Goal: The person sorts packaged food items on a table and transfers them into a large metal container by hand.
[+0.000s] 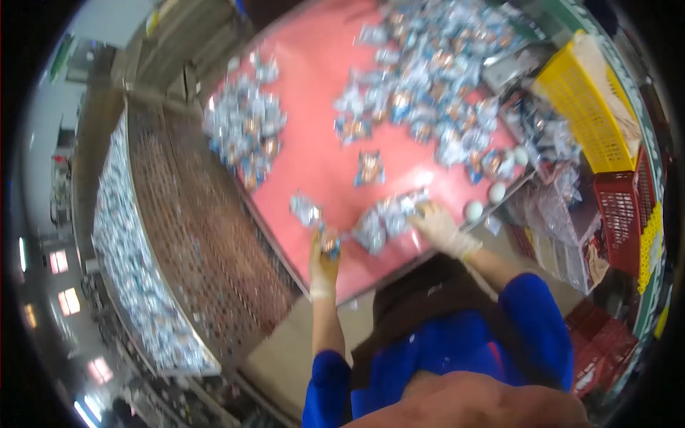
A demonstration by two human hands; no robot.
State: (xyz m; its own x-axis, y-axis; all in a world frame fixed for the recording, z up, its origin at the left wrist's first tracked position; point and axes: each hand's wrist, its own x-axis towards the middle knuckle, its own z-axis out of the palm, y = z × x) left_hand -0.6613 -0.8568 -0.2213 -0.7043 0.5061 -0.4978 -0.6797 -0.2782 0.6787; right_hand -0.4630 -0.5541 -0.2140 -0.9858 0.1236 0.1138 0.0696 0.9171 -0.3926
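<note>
My gloved left hand (323,269) is at the front of the pink tabletop (300,107), closed on a small packet (330,245) with orange and blue print. Just above it lies a silvery packet (306,210). My gloved right hand (437,227) touches the right end of a small group of silvery packets (385,220); blur hides whether its fingers grip one. A single orange and blue packet (369,169) lies farther up. Heaps of similar packets cover the left side (246,125) and the far right (435,78).
White round objects (473,210) line the table's right edge. Beyond stand a yellow basket (589,107), a red crate (619,214) and a box with clear plastic bags (564,214). A perforated brown surface (207,235) and a long tray of packets (135,264) are at the left.
</note>
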